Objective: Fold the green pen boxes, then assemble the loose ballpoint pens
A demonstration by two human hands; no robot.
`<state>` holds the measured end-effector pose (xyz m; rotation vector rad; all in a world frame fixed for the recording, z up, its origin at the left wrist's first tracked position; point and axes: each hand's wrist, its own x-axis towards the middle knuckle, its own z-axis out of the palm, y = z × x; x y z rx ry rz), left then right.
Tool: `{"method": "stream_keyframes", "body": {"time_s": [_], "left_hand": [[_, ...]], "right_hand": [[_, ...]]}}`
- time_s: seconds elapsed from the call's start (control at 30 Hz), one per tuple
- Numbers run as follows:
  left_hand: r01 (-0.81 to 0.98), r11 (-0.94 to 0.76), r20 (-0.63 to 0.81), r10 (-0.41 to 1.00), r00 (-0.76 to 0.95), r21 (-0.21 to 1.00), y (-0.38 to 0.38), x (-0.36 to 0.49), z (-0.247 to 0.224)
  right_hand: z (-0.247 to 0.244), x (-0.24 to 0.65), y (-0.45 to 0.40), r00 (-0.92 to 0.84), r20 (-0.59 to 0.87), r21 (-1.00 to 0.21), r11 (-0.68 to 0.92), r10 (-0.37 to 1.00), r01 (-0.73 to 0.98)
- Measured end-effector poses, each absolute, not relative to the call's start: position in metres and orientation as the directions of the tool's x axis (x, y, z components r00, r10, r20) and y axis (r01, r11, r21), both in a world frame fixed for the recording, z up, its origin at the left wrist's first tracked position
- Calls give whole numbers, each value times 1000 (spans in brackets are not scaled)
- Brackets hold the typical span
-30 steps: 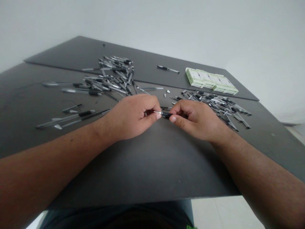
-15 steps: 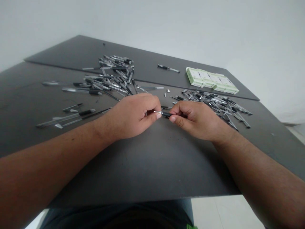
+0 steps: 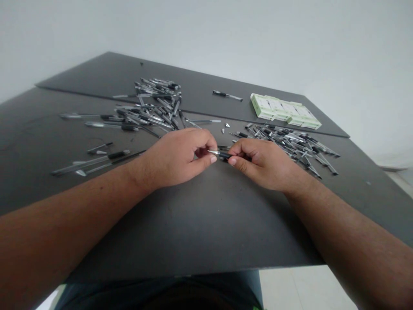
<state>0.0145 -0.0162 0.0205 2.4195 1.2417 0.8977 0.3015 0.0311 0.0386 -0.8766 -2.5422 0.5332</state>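
A black-gripped gel pen (image 3: 223,154) points its silver conical tip to the left, between my two hands. The thumb and fingers of my right hand (image 3: 263,162) pinch it by the dark grip; its rear end is hidden in that hand. My left hand (image 3: 183,157) is curled at the pen's tip, the thumb below and the index finger above it. Whether those fingers press on the metal is hard to see. Two small silver pen tips, one a cone (image 3: 223,131), lie just beyond the hands. Another pen part lies behind the held pen, partly hidden.
A heap of pens (image 3: 151,114) spreads at the back left, and a second heap (image 3: 290,142) lies at right. Several loose pens (image 3: 92,162) rest beside my left forearm. Green-white boxes (image 3: 285,111) and a single pen (image 3: 227,95) are farther back on the dark table (image 3: 193,228).
The silver cone now shows over the pen's front, where a thin refill point showed before. My left fingers have loosened slightly around it. The right hand keeps its hold; the view tilted slightly.
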Motion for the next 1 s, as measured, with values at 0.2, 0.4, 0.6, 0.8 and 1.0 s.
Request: {"method": "stream_keyframes", "body": {"time_s": [0.2, 0.4, 0.6, 0.8, 1.0], "left_hand": [[691, -521, 404, 847, 345, 502, -9, 11, 10], [735, -618, 366, 776, 513, 280, -1, 8, 2], [692, -697, 312, 711, 631, 188, -1, 14, -5], [709, -689, 266, 719, 643, 149, -1, 16, -8], [687, -708, 304, 699, 648, 165, -1, 13, -9]], "right_hand": [[36, 302, 34, -591, 326, -453, 670, 738, 588], [37, 303, 35, -551, 385, -396, 672, 741, 626], [36, 301, 34, -569, 364, -373, 675, 737, 636], [34, 300, 34, -593, 364, -369, 696, 718, 616], [35, 300, 34, -603, 366, -365, 705, 709, 608]]}}
